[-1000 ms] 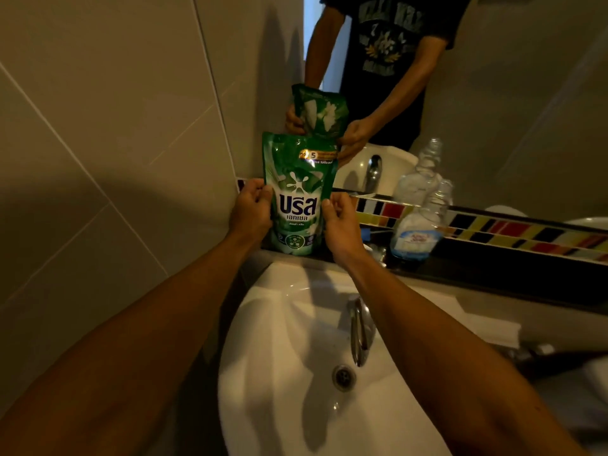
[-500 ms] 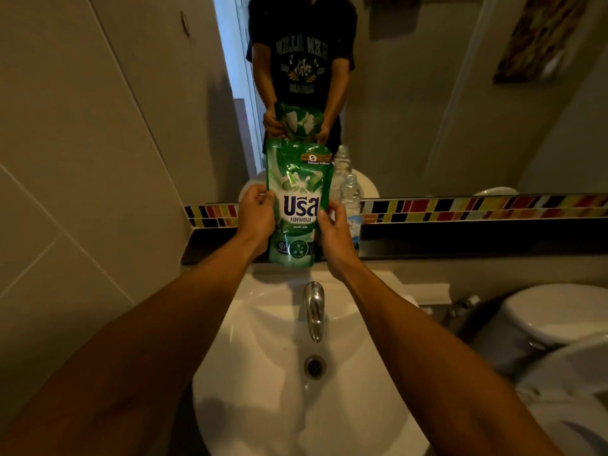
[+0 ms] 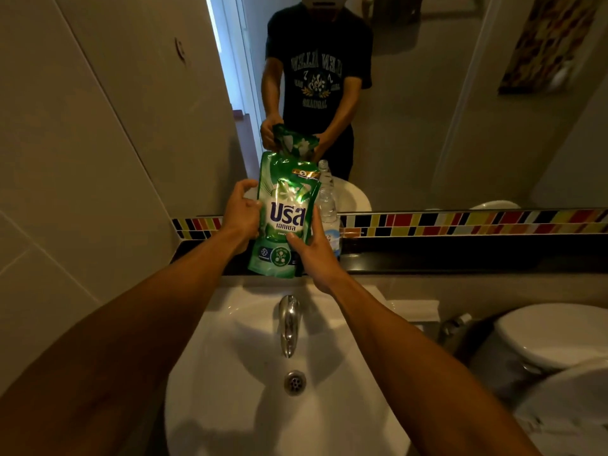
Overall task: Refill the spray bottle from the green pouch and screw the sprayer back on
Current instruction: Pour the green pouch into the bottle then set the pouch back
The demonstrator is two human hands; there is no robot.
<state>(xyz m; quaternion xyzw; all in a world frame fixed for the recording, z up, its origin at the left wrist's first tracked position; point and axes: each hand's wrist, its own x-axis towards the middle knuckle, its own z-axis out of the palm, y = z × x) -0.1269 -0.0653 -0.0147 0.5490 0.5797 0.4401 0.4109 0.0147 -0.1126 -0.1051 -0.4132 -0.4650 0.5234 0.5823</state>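
Note:
The green pouch (image 3: 285, 205) stands upright on the dark ledge (image 3: 427, 258) behind the sink, its white and blue label facing me. My left hand (image 3: 241, 213) holds its left edge at mid height. My right hand (image 3: 311, 250) grips its lower right side, thumb across the front. A clear plastic bottle (image 3: 327, 205) with no cap or sprayer on its neck stands on the ledge just behind and right of the pouch, mostly hidden by it. No sprayer head is in view.
A white sink (image 3: 250, 373) with a chrome tap (image 3: 289, 324) lies below the ledge. The mirror (image 3: 427, 110) above reflects a person holding the pouch. A strip of coloured tiles (image 3: 477, 222) runs along the ledge. A white toilet (image 3: 552, 337) is at the right.
The camera has tilted up and shifted so the sink is centred. My right hand has slid lower on the pouch, thumb onto its front. The pouch stays on the ledge.

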